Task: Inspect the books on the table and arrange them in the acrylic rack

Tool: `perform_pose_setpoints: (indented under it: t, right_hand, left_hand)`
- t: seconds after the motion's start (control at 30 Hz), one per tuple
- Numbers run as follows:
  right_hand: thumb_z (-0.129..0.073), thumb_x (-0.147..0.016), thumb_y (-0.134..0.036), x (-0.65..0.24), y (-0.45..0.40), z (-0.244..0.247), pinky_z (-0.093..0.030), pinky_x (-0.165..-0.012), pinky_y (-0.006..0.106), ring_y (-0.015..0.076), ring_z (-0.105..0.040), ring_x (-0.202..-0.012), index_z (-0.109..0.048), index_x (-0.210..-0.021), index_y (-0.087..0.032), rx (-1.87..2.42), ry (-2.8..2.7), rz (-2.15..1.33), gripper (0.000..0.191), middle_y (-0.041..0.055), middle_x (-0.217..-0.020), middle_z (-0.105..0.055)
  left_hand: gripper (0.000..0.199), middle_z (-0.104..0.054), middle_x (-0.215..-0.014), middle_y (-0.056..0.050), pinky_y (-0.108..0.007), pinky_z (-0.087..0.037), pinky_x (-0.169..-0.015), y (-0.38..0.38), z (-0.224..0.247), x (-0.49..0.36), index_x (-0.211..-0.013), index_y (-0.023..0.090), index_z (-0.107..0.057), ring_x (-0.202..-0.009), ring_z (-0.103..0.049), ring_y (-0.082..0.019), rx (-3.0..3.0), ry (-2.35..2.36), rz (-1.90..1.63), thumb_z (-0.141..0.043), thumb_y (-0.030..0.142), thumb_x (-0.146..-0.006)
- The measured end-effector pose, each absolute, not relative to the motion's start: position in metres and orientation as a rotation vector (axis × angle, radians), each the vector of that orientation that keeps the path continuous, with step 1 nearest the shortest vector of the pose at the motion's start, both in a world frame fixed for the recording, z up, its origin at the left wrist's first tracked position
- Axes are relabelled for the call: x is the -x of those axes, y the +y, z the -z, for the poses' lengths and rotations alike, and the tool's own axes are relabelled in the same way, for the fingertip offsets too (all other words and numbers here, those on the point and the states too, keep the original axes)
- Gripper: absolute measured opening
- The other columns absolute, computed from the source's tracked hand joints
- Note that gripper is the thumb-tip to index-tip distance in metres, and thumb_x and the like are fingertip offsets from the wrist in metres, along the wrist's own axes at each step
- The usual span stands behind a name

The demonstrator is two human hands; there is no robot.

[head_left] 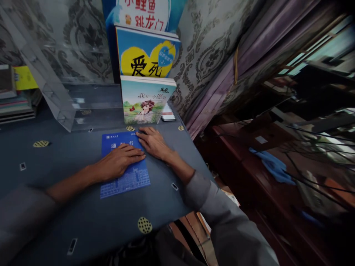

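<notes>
A blue booklet with white Chinese lettering and a printed building lies closed on the dark grey table. Flat across its middle rests my left hand, fingers stretched out toward the right. My right hand lies at the booklet's upper right edge, its fingertips touching the cover and its palm down on the table. Neither hand grips anything. Just behind the booklet stand picture books in tiers: a green and light blue one in front, a blue and yellow one behind it.
A clear acrylic rack stands at the back left, beside a stack of books. The grey table ends at a right edge. Beyond it is a dark red cabinet with a blue cloth and cables. A purple curtain hangs behind.
</notes>
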State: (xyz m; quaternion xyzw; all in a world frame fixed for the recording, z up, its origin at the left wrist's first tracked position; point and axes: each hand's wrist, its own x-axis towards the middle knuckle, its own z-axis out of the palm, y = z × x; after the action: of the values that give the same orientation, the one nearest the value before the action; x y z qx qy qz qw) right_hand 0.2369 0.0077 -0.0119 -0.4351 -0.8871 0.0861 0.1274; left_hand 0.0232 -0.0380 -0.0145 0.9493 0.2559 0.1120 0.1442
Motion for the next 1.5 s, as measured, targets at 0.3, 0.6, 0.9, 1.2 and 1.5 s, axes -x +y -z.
perform_pose_setpoints:
  t: [0.3,0.6,0.9,1.2,1.5]
  right_hand:
    - [-0.059,-0.102,-0.043,-0.236,0.002,0.007,-0.043,-0.110,0.051,0.0330,-0.047,-0.135,-0.058,-0.142,-0.012,1.270,-2.605,-0.240,0.051,0.0169,-0.149,-0.053]
    - [-0.053,-0.103,-0.041,-0.236,0.001,0.016,-0.047,-0.106,0.054,0.0350,-0.049,-0.134,-0.059,-0.141,-0.015,1.247,-2.586,-0.150,0.047,0.0183,-0.147,-0.055]
    - [-0.048,-0.105,-0.027,-0.186,0.000,0.007,-0.045,-0.107,0.052,0.0326,-0.050,-0.130,-0.063,-0.138,-0.016,1.094,-2.693,-0.014,0.037,0.0170,-0.139,-0.059]
    - [-0.053,-0.105,-0.034,-0.151,-0.053,0.005,-0.046,-0.101,0.045,0.0271,-0.052,-0.118,-0.062,-0.138,-0.022,0.737,-2.830,-0.158,0.037,0.0116,-0.128,-0.062]
    - [-0.050,-0.106,-0.035,-0.182,-0.113,0.004,-0.048,-0.100,0.040,0.0251,-0.053,-0.121,-0.067,-0.133,-0.029,0.581,-2.785,-0.348,0.032,0.0102,-0.131,-0.063]
  left_hand:
    - [0.066,-0.062,-0.146,-0.003,-0.044,-0.041,-0.113,-0.106,0.004,-0.033,-0.147,0.028,-0.050,-0.135,-0.055,-0.022,-2.691,0.477,-0.229,-0.038,0.002,-0.088]
    - [0.045,-0.070,-0.131,-0.009,-0.046,-0.049,-0.107,-0.043,0.007,0.026,-0.132,0.021,-0.064,-0.122,-0.063,-0.025,-2.539,1.226,-0.584,-0.036,0.017,-0.097]
    - [0.047,-0.073,-0.128,-0.004,-0.046,-0.050,-0.107,-0.011,0.010,0.062,-0.131,0.021,-0.065,-0.119,-0.066,-0.025,-2.415,1.435,-0.651,-0.033,0.023,-0.096]
    - [0.050,-0.072,-0.133,-0.006,-0.044,-0.052,-0.106,-0.014,0.016,0.065,-0.134,0.020,-0.063,-0.119,-0.068,-0.021,-2.367,1.441,-0.686,-0.037,0.019,-0.092]
    - [0.045,-0.072,-0.132,-0.007,-0.046,-0.052,-0.104,-0.021,0.010,0.060,-0.132,0.020,-0.064,-0.120,-0.067,-0.025,-2.476,1.466,-0.600,-0.036,0.029,-0.099]
